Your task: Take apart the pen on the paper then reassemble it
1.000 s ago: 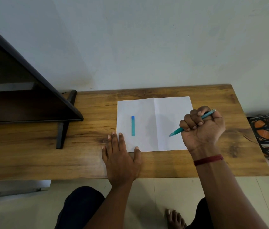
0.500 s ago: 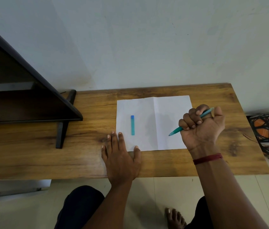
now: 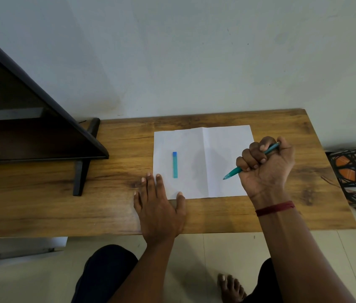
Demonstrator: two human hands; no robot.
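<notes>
I see the white paper (image 3: pixel 223 141) lying flat, creased down its middle. The teal cap (image 3: pixel 174 166), blue at its 12 o'clock end, lies on the left half. The uncapped teal pen (image 3: pixel 235 171), gripped by the right hand (image 3: pixel 266 165), points its tip toward 8 o'clock.

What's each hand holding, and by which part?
Right hand: pen body, grip around its middle, tip and rear end sticking out. Left hand: nothing, flat on the table and paper corner. Cap lies unheld on the paper.

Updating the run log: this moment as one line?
right hand: grips teal plastic pen | left hand: flat, fingers on white paper sheet | teal blue-tipped pen cap: lying on sheet
</notes>
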